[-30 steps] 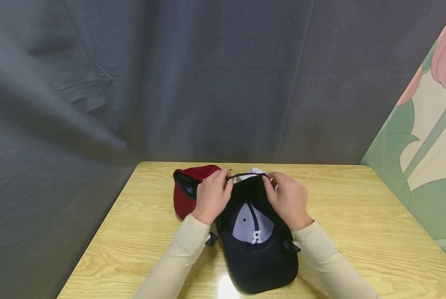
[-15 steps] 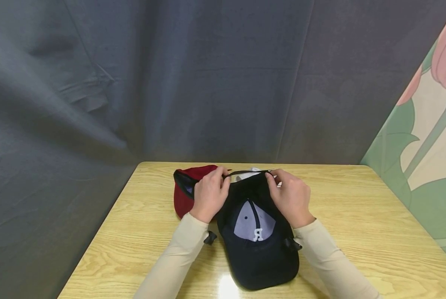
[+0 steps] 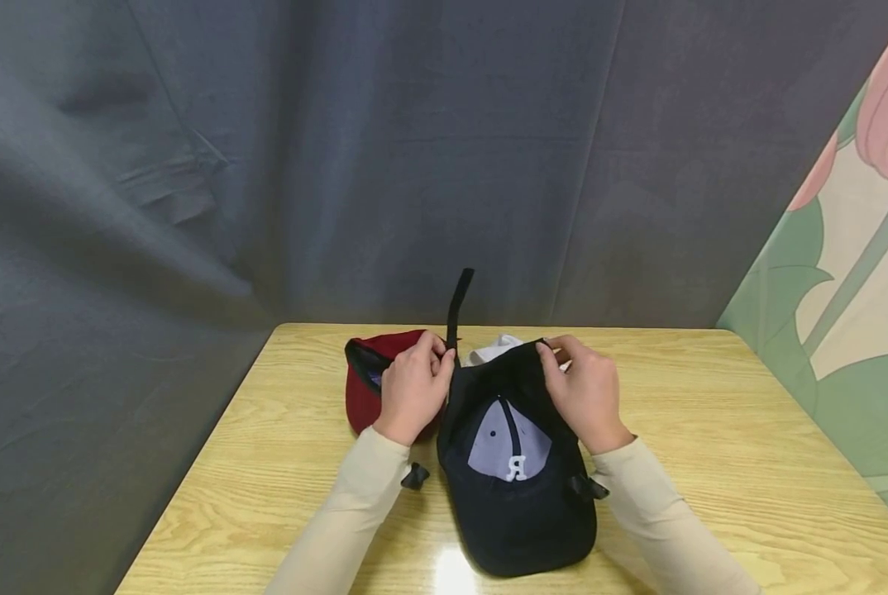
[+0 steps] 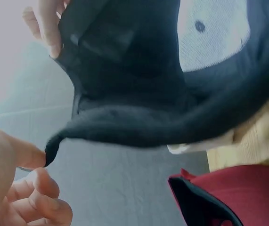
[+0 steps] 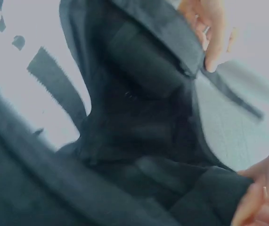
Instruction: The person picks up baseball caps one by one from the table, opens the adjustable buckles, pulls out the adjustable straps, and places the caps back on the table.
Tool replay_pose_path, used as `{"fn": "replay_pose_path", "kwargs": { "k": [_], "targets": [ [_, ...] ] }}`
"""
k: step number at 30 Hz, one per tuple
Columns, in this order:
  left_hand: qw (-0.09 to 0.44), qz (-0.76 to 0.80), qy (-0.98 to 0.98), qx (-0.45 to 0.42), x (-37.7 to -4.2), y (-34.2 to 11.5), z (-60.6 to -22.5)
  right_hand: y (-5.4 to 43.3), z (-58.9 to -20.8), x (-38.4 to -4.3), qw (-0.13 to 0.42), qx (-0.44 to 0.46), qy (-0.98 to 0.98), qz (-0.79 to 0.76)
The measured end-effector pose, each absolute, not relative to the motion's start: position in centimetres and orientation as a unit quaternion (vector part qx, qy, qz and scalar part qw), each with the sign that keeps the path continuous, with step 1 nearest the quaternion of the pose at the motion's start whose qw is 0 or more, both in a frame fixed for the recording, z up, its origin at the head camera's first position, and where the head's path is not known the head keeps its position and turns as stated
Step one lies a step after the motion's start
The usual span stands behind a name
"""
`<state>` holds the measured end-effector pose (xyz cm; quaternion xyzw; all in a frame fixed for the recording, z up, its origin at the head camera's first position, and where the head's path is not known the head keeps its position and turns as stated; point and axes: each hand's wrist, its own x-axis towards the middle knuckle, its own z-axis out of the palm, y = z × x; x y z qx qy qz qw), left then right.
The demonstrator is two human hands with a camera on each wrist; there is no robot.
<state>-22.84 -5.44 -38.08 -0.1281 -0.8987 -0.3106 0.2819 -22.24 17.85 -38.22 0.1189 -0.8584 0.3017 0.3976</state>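
A black baseball cap (image 3: pixel 522 533) is held with its hollow inside facing me, brim toward the table's front. Inside it shows a pale lilac panel with a white stitched letter. My left hand (image 3: pixel 414 388) pinches the cap's back opening at the left corner, thumb against fingers. From there a narrow black strap (image 3: pixel 456 310) sticks up with its end loose, also visible in the right wrist view as a strap (image 5: pixel 233 96). At the opposite corner, my right hand (image 3: pixel 584 397) pinches the cap's back edge between thumb and fingers. The back opening gapes between both hands.
A red cap (image 3: pixel 365 401) with a black inner band lies on the wooden table (image 3: pixel 250 463), just left of the black cap. Behind the black cap shows part of a white cloth item (image 3: pixel 494 349). A grey curtain (image 3: pixel 429 165) hangs along the table's far edge.
The strap spanned the back opening between both hands; now its right end is free and it points upward from my left hand. The hands have drawn slightly apart.
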Motion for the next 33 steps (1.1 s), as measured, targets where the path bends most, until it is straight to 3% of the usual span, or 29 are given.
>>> {"fn": "replay_pose_path", "kwargs": {
  "k": [5,13,18,23,33],
  "targets": [
    [0.275,-0.306,-0.897,-0.162,-21.5,-4.2,-38.0,17.8,-37.6,-21.7,0.298,0.091,-0.856,0.412],
    [0.145,-0.322,-0.902,-0.248,-19.8,-1.6,-37.7,17.6,-36.5,-21.0,0.129,0.049,-0.806,0.576],
    [0.116,-0.329,-0.896,-0.274,-19.7,-0.3,-37.9,17.1,-36.2,-20.8,0.060,0.027,-0.756,0.651],
    [0.126,-0.332,-0.895,-0.270,-19.8,0.1,-38.1,16.5,-36.1,-20.3,0.043,0.015,-0.736,0.675],
    [0.133,-0.365,-0.888,-0.244,-20.3,-0.4,-38.4,15.6,-36.2,-20.1,0.065,0.004,-0.749,0.660]
  ]
}}
